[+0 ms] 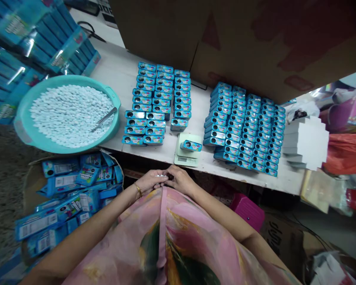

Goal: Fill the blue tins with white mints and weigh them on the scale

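Observation:
My left hand (150, 181) is closed around a few small white candies (161, 175), held low in front of the table edge. Against its fingertips rests my right hand (179, 179), fingers bent inward; what they pinch, if anything, is hidden. Just beyond both hands, a small blue box (191, 145) lies on a pale kitchen scale (186, 159). To the left stands a turquoise basin (20, 126) filled with white candies (68, 114), a metal spoon (104, 118) stuck in them. Rows of blue boxes with dark round holes (153, 130) stand behind the scale.
More blue boxes (243, 130) form tight rows on the right. Below the basin, a carton (32, 190) holds loose blue packs. Wrapped stacks (41, 39) rise at the far left near scissors (91, 31). A large cardboard box (225, 47) borders the back; a pink stool (247, 211) is underneath.

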Motion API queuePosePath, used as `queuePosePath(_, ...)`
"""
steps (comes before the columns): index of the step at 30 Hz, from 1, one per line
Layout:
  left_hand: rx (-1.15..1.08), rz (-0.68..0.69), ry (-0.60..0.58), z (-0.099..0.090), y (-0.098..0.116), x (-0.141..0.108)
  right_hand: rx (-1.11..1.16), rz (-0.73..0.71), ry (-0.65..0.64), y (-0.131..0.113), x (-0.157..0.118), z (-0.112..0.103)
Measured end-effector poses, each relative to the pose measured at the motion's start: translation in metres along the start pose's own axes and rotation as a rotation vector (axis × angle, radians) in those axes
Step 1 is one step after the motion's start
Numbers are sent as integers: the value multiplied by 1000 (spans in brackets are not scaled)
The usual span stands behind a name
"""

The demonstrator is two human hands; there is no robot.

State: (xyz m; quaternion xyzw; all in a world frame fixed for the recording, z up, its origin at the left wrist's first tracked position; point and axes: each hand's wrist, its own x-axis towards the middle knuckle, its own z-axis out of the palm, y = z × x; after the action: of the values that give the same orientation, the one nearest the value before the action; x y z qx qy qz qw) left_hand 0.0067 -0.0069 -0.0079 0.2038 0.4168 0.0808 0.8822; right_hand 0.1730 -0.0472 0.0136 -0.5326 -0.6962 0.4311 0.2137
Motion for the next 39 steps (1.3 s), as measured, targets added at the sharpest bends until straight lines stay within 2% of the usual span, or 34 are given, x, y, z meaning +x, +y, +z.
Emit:
queuePosePath(10, 127, 17, 57, 0, -1, 4, 35, 55, 26, 2, -2, 4)
queuePosePath(17, 100, -11, 55, -3, -2, 6, 18, 38, 17, 3, 0, 7)
queuePosePath(20, 34, 3, 65, -6, -3, 6, -36, -23, 68, 6, -2, -8)
queuePosePath(24, -142, 55, 105, -17, -6, 9, -225, 48, 429, 29, -2, -54)
queuePosePath(25, -188, 57, 116, -21, -7, 9, -283, 79, 472, 37, -1, -65)
queuePosePath(26, -229, 56, 125, -25, -8, 10, -343, 103, 473, 45, 2, -74)
queuePosePath(28, -284, 55, 139, -30, -9, 11, -461, 137, 382, 57, 9, -85)
queuePosePath(30, -307, 70, 162, -34, -10, 14, -552, 165, 276, 65, 17, -87)
queuePosePath(32, -304, 103, 196, -35, -9, 21, -601, 193, 234, 66, 23, -86)
queuePosePath(35, -207, 156, 300, -32, -3, 44, -608, 214, 305, 65, 24, -88)
queuePosePath(39, 74, 207, 496, -19, 14, 93, -534, 199, 426, 64, 17, -107)
